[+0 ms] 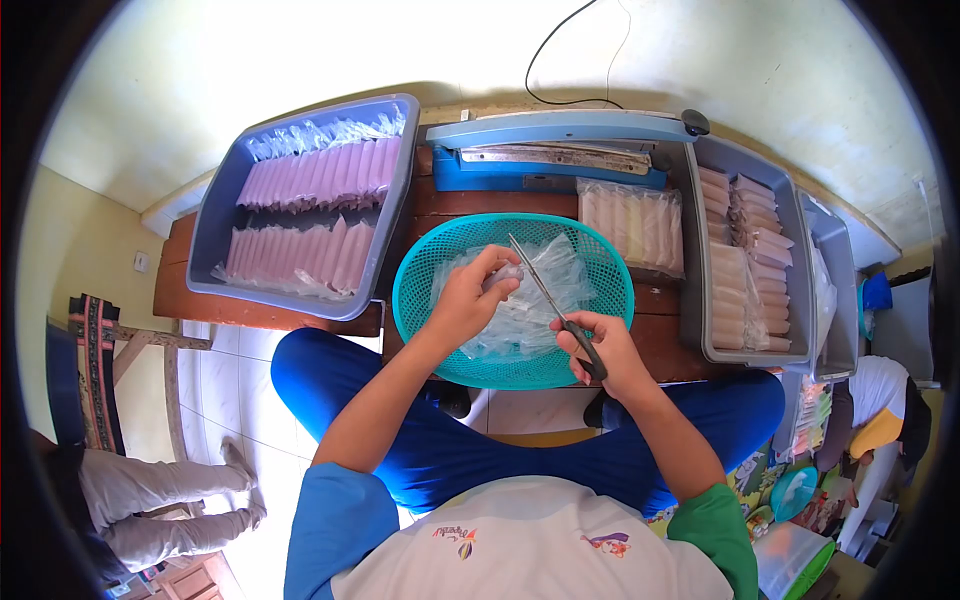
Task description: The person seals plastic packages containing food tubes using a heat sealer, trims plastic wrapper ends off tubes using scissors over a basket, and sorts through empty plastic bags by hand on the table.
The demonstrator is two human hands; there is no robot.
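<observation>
Two hands work above the teal basket (408, 335): the left hand (478, 293) pinches clear plastic (513, 272), and the right hand (602, 352) holds scissors (572, 328). Below them, more plastic pieces (530, 325) lie inside the basket, between left tray (205, 285) and right tray (697, 330).

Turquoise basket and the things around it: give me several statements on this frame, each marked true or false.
1. The scissors are in the right hand. True.
2. The left hand grips the rim of the basket. False: its fingers hold a clear scrap over the basket.
3. The blue sealer stands beyond the basket. True.
4. The left-hand tray holds a single row of pink packets. False: it holds two rows.
5. Loose clear plastic lies in the basket. True.
</observation>
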